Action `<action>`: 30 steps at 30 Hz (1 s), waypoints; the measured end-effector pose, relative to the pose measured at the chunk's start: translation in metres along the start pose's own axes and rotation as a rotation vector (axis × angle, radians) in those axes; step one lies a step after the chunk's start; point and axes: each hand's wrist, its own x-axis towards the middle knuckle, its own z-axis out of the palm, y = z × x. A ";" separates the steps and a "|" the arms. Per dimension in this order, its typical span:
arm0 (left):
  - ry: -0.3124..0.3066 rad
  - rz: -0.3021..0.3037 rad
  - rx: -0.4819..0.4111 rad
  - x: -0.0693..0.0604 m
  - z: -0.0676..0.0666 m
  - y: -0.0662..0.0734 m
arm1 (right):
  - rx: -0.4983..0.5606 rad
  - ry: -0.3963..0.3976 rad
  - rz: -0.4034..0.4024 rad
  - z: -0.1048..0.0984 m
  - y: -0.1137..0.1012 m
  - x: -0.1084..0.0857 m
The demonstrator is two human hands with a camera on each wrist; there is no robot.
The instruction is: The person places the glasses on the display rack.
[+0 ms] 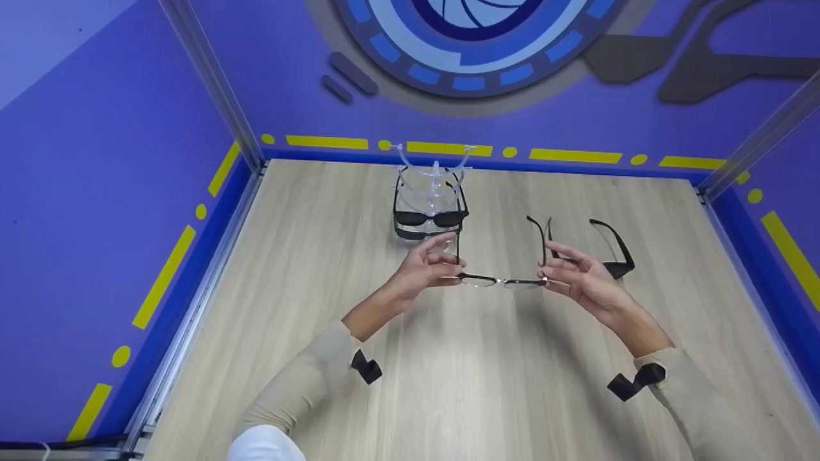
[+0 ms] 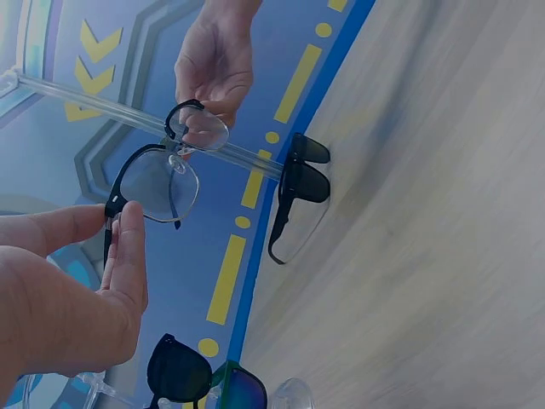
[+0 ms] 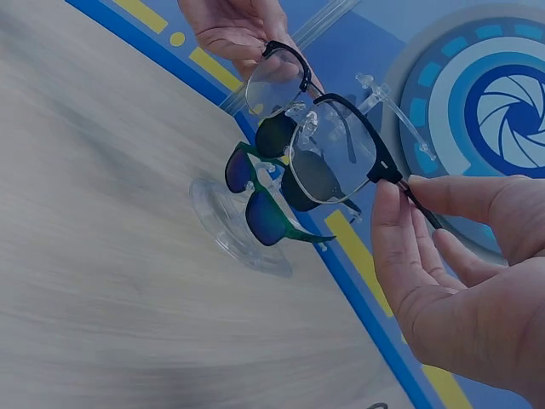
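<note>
A pair of clear-lensed eyeglasses (image 1: 477, 280) with black brow bars is held level above the table, temples unfolded and pointing away from me. My left hand (image 1: 424, 267) pinches the left hinge end between thumb and fingers. At the other hinge, my right hand (image 1: 588, 282) pinches the frame in the same way. Both clear lenses show in the right wrist view, where the right thumb and fingers (image 3: 393, 247) close on the black temple. Behind the left hand stands a clear plastic eyewear stand (image 1: 434, 186) bearing black sunglasses (image 1: 428, 219) and, lower, green-framed sunglasses (image 3: 266, 215).
Another pair of black sunglasses (image 1: 619, 269) lies on the wooden table (image 1: 461, 384) behind the right hand, partly hidden by it. Blue printed panels (image 1: 115, 211) wall in the left, back and right sides. The stand's round clear base (image 3: 230, 239) rests near the back panel.
</note>
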 end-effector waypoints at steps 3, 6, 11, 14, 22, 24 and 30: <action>-0.009 0.002 -0.016 0.000 -0.002 0.001 | -0.018 -0.011 -0.002 0.002 -0.001 0.000; -0.014 0.002 -0.026 0.000 -0.003 0.002 | -0.020 -0.018 0.003 0.003 -0.001 0.000; -0.009 -0.009 -0.025 -0.002 -0.006 0.003 | -0.033 -0.022 0.019 0.006 -0.001 0.002; -0.010 -0.010 -0.018 -0.004 -0.008 0.004 | -0.047 -0.022 0.021 0.008 -0.002 0.003; -0.001 0.010 -0.014 -0.008 -0.014 0.006 | -0.043 -0.023 0.024 0.014 -0.005 0.008; 0.001 0.015 -0.018 -0.009 -0.015 0.007 | -0.043 -0.022 0.026 0.016 -0.005 0.009; 0.018 0.031 -0.025 -0.014 -0.018 0.011 | -0.033 -0.036 0.017 0.020 -0.008 0.014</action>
